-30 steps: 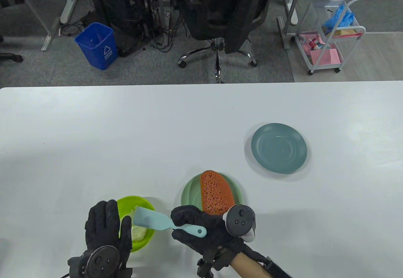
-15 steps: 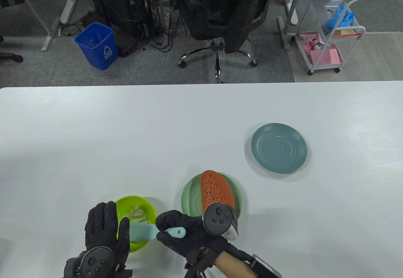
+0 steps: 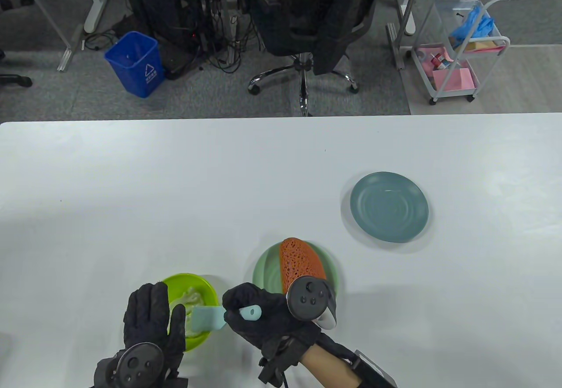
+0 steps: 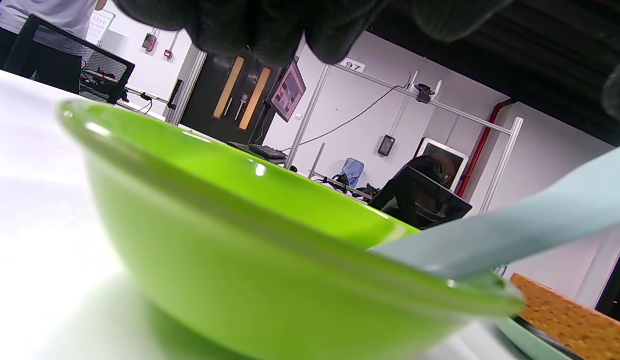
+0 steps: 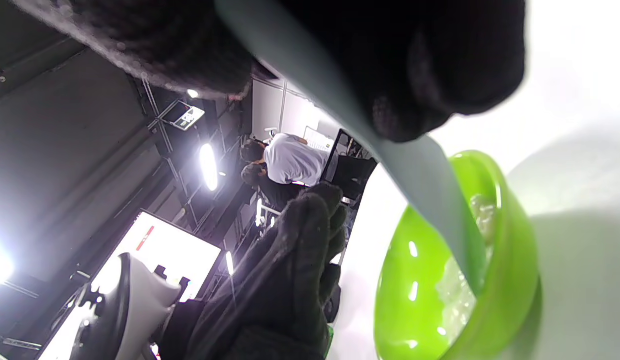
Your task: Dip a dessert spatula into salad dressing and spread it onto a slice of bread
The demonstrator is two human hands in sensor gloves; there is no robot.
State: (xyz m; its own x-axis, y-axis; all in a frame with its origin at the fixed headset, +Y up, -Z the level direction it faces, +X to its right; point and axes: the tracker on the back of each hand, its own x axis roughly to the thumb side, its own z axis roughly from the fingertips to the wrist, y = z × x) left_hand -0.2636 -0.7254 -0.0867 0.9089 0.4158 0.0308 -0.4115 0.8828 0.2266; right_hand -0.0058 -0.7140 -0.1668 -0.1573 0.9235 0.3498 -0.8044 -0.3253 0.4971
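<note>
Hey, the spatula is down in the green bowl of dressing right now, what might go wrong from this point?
1. The spatula leans over the green bowl's rim, so pressing down may tip the bowl; the left hand rests flat beside it and does not grip it.
2. A loaded blade may drip dressing onto the table on the way to the bread slice.
3. The right hand holds the handle near its end, so the blade may wobble while spreading.
</note>
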